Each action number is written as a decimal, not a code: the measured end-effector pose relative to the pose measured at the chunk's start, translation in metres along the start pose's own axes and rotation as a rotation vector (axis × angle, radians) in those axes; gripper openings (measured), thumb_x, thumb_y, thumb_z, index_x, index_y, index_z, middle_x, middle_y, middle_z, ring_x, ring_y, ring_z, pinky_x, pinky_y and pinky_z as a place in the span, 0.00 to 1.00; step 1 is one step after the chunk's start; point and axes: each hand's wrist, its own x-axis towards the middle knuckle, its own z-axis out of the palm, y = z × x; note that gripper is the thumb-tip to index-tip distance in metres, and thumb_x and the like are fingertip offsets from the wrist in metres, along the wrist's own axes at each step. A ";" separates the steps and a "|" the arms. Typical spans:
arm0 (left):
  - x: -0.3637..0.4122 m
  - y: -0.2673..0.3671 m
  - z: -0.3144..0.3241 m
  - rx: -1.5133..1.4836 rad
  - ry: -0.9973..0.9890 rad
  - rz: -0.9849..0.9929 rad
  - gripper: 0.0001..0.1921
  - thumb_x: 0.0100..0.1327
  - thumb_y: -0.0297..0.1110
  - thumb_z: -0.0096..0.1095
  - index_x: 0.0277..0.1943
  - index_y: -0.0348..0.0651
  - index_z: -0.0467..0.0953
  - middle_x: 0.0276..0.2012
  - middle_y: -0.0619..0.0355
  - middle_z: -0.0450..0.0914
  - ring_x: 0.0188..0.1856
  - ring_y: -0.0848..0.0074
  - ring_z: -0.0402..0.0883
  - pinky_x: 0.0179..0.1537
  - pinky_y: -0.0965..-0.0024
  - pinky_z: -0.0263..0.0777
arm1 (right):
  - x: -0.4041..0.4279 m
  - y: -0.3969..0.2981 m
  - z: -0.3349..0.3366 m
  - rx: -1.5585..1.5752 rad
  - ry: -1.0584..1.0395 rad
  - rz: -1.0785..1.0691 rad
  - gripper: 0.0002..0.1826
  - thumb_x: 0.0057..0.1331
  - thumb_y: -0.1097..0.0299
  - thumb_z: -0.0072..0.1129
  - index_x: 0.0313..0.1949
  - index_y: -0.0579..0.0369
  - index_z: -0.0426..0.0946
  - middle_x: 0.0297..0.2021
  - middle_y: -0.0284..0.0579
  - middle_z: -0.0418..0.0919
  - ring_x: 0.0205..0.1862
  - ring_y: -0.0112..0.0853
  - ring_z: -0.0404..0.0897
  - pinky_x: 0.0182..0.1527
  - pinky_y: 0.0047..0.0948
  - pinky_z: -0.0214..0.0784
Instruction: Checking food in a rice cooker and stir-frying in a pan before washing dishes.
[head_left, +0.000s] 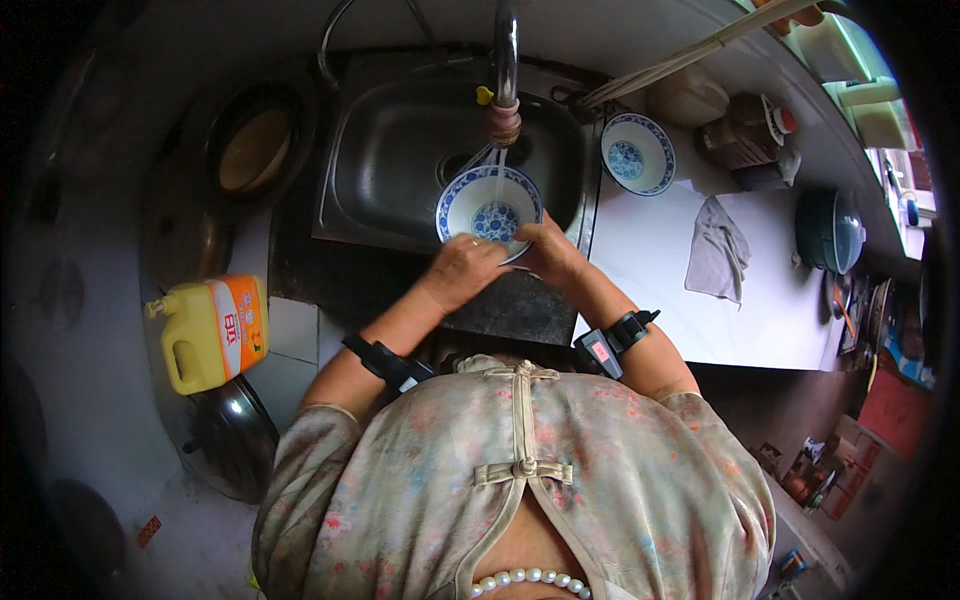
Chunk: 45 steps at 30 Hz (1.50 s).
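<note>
A white bowl with a blue floral pattern (459, 219) is held tilted above the near edge of the stainless steel sink (375, 165). Water (501, 166) streams into it from the faucet (507, 67). At the bowl's right side, my right hand (553, 249) grips it with the thumb over the rim. My left hand (466, 268) is slightly blurred and lies against the near rim. Its fingers are curled and partly hidden, so whether it grips the bowl or only touches it is unclear.
A similar bowl (637, 154) stands on the white counter (637, 300) to the right, near a grey cloth (716, 251) and a dark green lidded container (825, 229). On the left are a yellow detergent jug (196, 330), a pot lid (229, 439) and a round vessel (255, 150).
</note>
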 end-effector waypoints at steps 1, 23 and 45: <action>0.002 -0.013 -0.007 0.046 -0.038 0.131 0.05 0.53 0.29 0.63 0.32 0.41 0.73 0.30 0.56 0.79 0.35 0.66 0.81 0.38 0.63 0.72 | -0.004 -0.008 0.000 0.053 -0.033 0.024 0.35 0.52 0.78 0.46 0.62 0.53 0.54 0.53 0.48 0.65 0.56 0.42 0.68 0.48 0.47 0.73; 0.008 -0.082 0.008 0.351 -0.137 -0.030 0.24 0.54 0.26 0.58 0.57 0.41 0.71 0.56 0.50 0.73 0.63 0.67 0.67 0.66 0.44 0.46 | 0.015 -0.019 0.003 0.145 -0.078 -0.199 0.39 0.52 0.78 0.46 0.66 0.47 0.48 0.54 0.51 0.63 0.51 0.45 0.71 0.46 0.50 0.75; -0.007 -0.070 0.072 -0.240 -0.155 -0.669 0.20 0.61 0.30 0.55 0.55 0.33 0.71 0.52 0.40 0.76 0.55 0.51 0.74 0.55 0.59 0.68 | -0.048 -0.048 -0.062 0.299 0.140 -0.359 0.30 0.60 0.69 0.44 0.62 0.60 0.51 0.52 0.57 0.69 0.48 0.43 0.78 0.45 0.46 0.78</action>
